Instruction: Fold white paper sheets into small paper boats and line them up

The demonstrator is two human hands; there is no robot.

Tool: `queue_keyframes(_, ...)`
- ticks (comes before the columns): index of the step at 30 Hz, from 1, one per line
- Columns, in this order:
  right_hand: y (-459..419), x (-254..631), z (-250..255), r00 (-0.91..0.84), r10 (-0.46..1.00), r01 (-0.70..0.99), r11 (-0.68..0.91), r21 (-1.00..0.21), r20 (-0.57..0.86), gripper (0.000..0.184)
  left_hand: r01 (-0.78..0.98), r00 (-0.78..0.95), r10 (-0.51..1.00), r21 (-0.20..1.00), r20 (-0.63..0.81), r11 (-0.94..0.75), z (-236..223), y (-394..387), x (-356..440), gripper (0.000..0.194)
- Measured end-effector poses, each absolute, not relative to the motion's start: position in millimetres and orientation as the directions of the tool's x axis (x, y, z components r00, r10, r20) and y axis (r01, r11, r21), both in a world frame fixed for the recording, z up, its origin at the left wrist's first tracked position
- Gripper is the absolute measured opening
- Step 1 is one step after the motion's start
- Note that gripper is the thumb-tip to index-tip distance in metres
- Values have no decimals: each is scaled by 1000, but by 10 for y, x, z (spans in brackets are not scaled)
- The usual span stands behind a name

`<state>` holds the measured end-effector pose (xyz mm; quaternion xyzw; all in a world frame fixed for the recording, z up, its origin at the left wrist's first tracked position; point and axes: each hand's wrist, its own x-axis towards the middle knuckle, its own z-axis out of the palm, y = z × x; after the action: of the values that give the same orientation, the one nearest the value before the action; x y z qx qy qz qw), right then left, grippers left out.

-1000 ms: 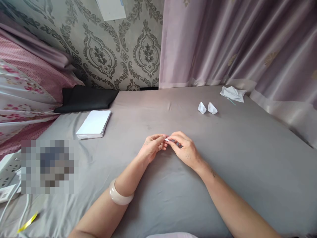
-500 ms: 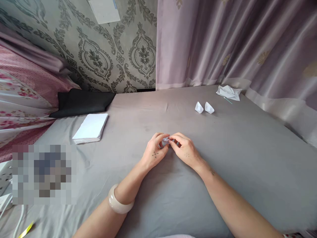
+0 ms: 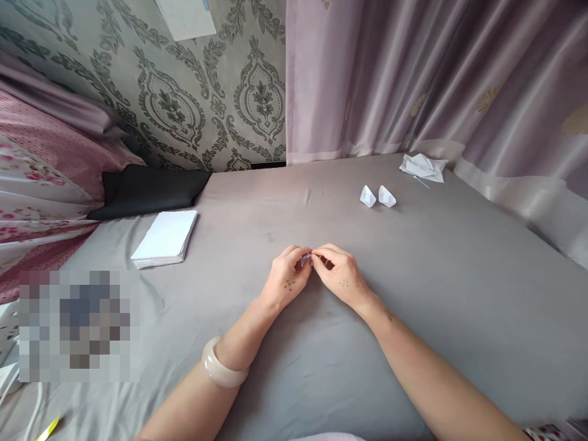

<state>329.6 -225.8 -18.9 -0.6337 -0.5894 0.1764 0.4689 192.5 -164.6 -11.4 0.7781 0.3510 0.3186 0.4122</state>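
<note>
A small folded piece of white paper (image 3: 309, 260) sits pinched between the two hands over the middle of the grey bed sheet (image 3: 441, 294). Only a sliver of it shows between the fingertips, so its long axis and which way it points cannot be told. What shows is pale, white to faintly bluish, creased and very small against the hands.

The left hand (image 3: 287, 280) lies knuckles up, its fingers (image 3: 297, 257) curled closed on the paper's left side. The right hand (image 3: 342, 278) mirrors it, fingers (image 3: 324, 254) bent inward and closed on the paper's right side, so the fingertips of both hands nearly meet above it. The paper lies just under and between those tips, mostly hidden by them. Both hands rest low on the sheet. A smooth pale bangle (image 3: 223, 366) circles the left forearm.

Well away, toward the far right, two small white folded paper boats (image 3: 377, 196) stand side by side on the sheet, and beyond them, near the mauve curtain (image 3: 413, 79), lies a heap of crumpled white paper (image 3: 423, 166). On the far left a stack of plain white sheets (image 3: 166, 237) lies flat, with a black cloth (image 3: 151, 190) behind it against the patterned wallpaper (image 3: 197, 104).
</note>
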Motion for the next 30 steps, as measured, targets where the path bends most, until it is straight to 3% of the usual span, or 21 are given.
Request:
queue_keyframes(8, -2260, 3292, -203, 257, 899, 604, 137, -785, 355, 16, 360, 541, 810, 809, 225, -465, -116, -1659, 1931, 22)
queue_keyframes(16, -2281, 3308, -230, 236, 893, 645, 151, -749, 383, 14, 342, 543, 819, 841, 188, -420, -125, -1657, 1880, 28)
queue_keyframes(23, -2328, 3331, -198, 110, 935, 699, 169, -694, 338, 25, 381, 529, 832, 829, 168, -410, -98, -1633, 1848, 27)
queue_keyframes(30, -2386, 3323, -122, 19, 971, 820, 121, -559, 239, 28, 484, 591, 804, 770, 62, -415, -92, -1577, 1772, 31)
